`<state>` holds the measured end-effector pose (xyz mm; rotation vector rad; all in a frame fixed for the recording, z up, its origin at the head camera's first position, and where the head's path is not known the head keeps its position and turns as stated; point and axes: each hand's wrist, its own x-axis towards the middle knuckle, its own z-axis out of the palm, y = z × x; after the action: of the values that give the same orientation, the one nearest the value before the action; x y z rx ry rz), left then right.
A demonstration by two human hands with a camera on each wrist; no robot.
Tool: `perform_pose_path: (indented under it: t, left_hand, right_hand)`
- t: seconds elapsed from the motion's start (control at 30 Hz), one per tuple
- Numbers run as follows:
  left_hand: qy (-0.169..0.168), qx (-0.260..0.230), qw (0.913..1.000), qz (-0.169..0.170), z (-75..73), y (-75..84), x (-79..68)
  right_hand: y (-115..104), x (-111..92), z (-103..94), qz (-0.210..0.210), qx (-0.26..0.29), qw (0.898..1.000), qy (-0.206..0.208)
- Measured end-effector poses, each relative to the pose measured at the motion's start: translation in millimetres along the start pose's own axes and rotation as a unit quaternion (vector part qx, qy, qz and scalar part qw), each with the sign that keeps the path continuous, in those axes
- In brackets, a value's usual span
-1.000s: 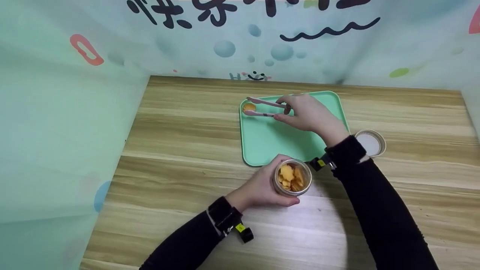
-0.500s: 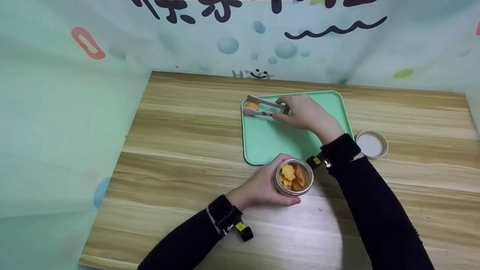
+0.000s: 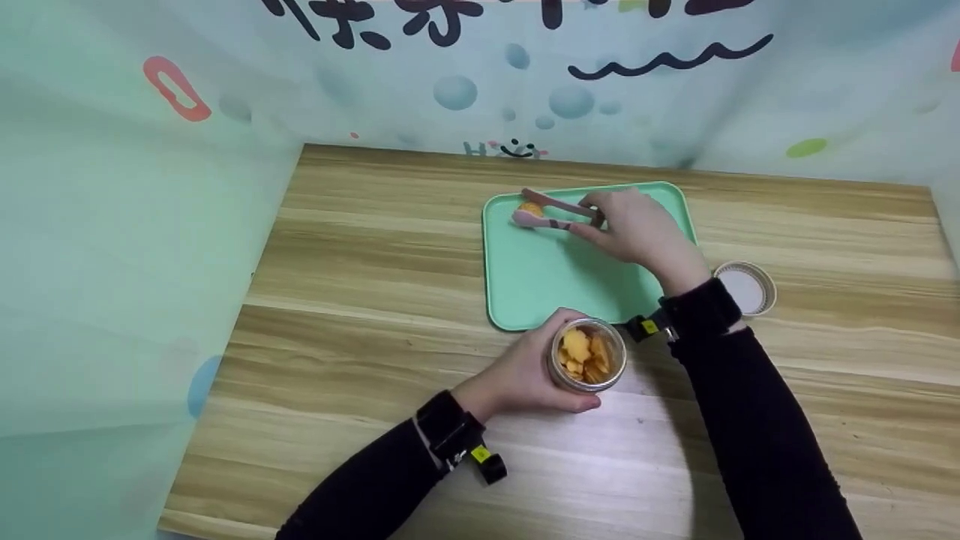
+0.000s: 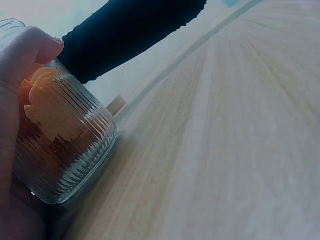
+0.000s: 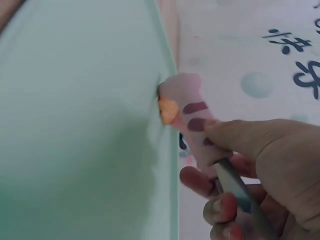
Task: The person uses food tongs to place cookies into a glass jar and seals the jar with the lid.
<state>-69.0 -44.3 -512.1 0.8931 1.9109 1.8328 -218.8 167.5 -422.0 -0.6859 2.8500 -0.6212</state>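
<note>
My left hand [image 3: 529,375] holds a ribbed clear glass jar [image 4: 85,165] upright in front of the tray, fingers and thumb around its side. Several thin orange wavy-edged crackers [image 3: 577,346] lie inside it. My right hand [image 3: 637,229] pinches a pair of pink tongs [image 3: 552,223], with dark stripes and metal arms visible in the right wrist view. Between the tong tips is a round orange cracker [image 3: 531,209], at the back left of the light green tray [image 3: 525,277]. Most of this cracker is hidden by the tips in the right wrist view.
A round lid [image 3: 742,291] lies inside up, right of the tray and close to my right wrist. All stands on a wood-grain table [image 3: 360,300]. A printed cloth backdrop [image 3: 375,97] rises behind and on the left.
My right hand has moved right with the tongs, and the cracker between the tips has moved with it, away from the tray's back left corner. My left hand and the jar stay put.
</note>
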Motion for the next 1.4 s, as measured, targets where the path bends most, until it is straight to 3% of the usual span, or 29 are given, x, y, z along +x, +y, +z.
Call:
perform_pose_path:
  t: [0.23, 0.63, 1.03, 1.13, 1.4]
  left_hand:
    - [0.003, 0.003, 1.0, -0.006, 0.9, 1.1, -0.2]
    - [0.005, -0.009, 0.9999, -0.01, 0.4, 0.1, -1.7]
    - [0.006, -0.003, 0.9998, -0.016, 0.5, 3.4, -1.2]
    - [0.01, 0.0, 0.9998, -0.02, 0.8, 3.5, -1.2]
    - [-0.001, -0.013, 0.9999, -0.008, 1.6, 2.0, -1.4]
  right_hand:
    - [18.7, -27.6, -7.3, -0.002, 0.003, 1.0, 0.027]
    - [29.9, -71.6, -39.9, -0.025, 0.021, 0.999, -0.001]
    - [-6.5, -150.3, -101.4, -0.145, 0.085, 0.985, 0.029]
    - [-17.5, -167.8, -107.0, -0.166, 0.083, 0.982, 0.037]
    - [-36.1, -191.2, -101.2, -0.161, 0.054, 0.985, 0.021]
